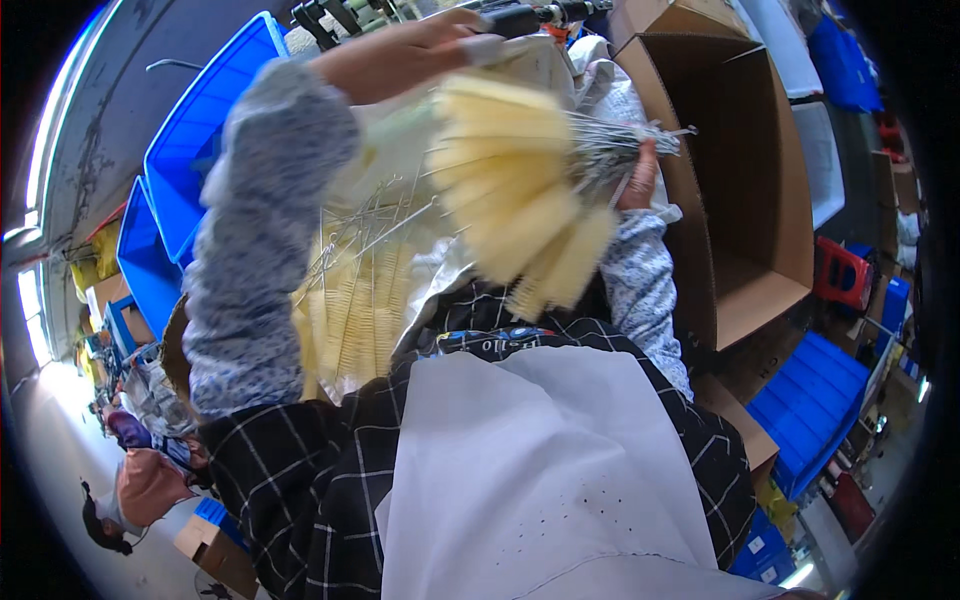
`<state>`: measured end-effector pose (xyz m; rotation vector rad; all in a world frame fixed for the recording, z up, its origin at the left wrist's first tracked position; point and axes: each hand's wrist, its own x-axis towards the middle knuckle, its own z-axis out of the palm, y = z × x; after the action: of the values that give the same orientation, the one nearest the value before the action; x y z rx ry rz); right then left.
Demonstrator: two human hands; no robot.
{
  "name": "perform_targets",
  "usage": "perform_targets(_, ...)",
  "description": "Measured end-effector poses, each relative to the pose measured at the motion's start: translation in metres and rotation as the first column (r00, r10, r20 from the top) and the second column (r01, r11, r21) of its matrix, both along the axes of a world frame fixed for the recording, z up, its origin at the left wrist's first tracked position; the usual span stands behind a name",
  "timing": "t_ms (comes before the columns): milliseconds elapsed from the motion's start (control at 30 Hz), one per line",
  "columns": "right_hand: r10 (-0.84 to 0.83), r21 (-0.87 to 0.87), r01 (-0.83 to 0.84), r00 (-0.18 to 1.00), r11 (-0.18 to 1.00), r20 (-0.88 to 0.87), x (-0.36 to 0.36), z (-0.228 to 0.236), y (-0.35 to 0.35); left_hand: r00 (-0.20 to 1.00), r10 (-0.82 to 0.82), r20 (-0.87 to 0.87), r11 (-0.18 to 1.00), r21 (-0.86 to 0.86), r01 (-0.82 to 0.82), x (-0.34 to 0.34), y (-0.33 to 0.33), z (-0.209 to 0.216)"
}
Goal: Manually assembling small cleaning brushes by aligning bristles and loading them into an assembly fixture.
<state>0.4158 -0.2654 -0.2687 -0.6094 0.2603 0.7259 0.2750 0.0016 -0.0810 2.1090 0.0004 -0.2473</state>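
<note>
The right hand [640, 175] is clamped around the wire stems of a bundle of pale yellow bristle brushes [520, 190], fanning toward nine o'clock. The left hand [455, 30], at twelve o'clock, seems closed on a dark handled tool [530, 17]; blur hides the grip. An open brown cardboard box [750, 180] sits at three o'clock.

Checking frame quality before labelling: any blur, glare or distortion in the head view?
Head view: the bundle of pale yellow brushes held by the right hand is smeared by motion blur; the left hand is soft too. Fisheye bends the cardboard box edges and blue bins; black vignette at the corners. Window at far left blows out.
</note>
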Motion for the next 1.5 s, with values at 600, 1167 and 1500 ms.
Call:
perform_targets(600,-0.183,0.084,0.162,0.892,0.983,0.414,0.033,0.112,-0.154,0.872,-0.276,-0.404,0.892,0.230,0.389,-0.003,-0.162,-0.117)
perform_targets(1167,-0.503,-0.426,0.671,0.739,0.607,0.447,0.303,0.007,-0.372,0.742,-0.622,-0.252,0.783,-0.187,0.593,0.008,-0.209,-0.127)
perform_targets(1500,-0.543,-0.658,0.404,0.840,0.635,-0.008,0.310,-0.121,-0.292,0.633,-0.513,-0.579,0.849,-0.449,0.278,-0.012,-0.160,-0.097)
